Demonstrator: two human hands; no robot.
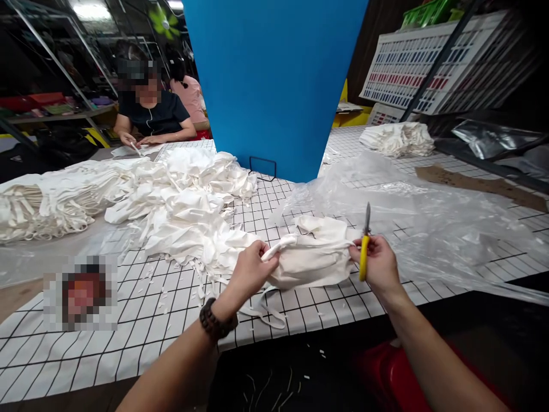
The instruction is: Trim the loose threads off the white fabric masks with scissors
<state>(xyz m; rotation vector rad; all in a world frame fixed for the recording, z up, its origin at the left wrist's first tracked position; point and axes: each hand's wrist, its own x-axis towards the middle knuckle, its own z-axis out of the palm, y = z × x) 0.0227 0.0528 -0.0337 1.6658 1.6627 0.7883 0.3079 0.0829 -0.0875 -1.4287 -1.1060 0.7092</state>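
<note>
Between my hands a white cloth piece point(315, 266) is stretched sideways just above the gridded tablecloth. My left hand point(253, 269), with a dark beaded bracelet on its wrist, pinches the cloth's left edge between thumb and fingers. At the opposite end, my right hand point(380, 263) pinches the cloth's edge and also carries yellow-handled scissors point(364, 252), tips pointing up and away from the cloth. A narrow white strap point(272, 317) dangles onto the tablecloth below my left hand. A big heap of similar white cloth pieces point(184, 217) lies left of my hands.
Clear plastic sheeting point(437, 229) spreads over the right side. A blue board point(274, 86) stands upright behind the heap. Stacked white cloths point(397, 139) lie at the back right, near white crates point(429, 68). A person point(150, 117) works across the table. Small white scraps dot the gridded tablecloth point(124, 343).
</note>
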